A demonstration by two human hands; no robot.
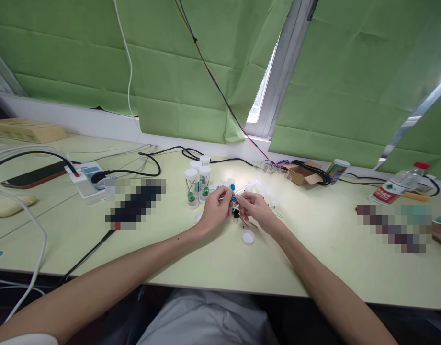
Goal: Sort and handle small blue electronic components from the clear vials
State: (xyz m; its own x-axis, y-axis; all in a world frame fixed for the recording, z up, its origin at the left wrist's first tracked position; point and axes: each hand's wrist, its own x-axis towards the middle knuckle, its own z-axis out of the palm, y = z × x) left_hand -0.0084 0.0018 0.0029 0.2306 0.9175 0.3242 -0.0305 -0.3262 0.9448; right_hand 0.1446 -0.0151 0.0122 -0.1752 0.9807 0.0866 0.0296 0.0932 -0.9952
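Observation:
Above the middle of the table, my left hand (217, 207) and my right hand (254, 209) meet with their fingertips pinched round a small blue part (233, 199). Its exact kind is too small to make out. Just beyond the fingers is another blue piece (232, 187). Below them lies a small black piece (236, 214), partly hidden by the hands. A round white lid (248, 237) rests on the table close to my right hand. Several clear tubes (192, 189) with white caps stand left of my left hand, holding green and blue pieces.
Behind the hands, clear plastic bits (261, 187) are scattered near an opened cardboard box (302, 172). A bottle with a red cap (396, 184) lies tilted at the right. On the left are a white power strip (86, 179), cables and a blurred-out dark object (136, 205).

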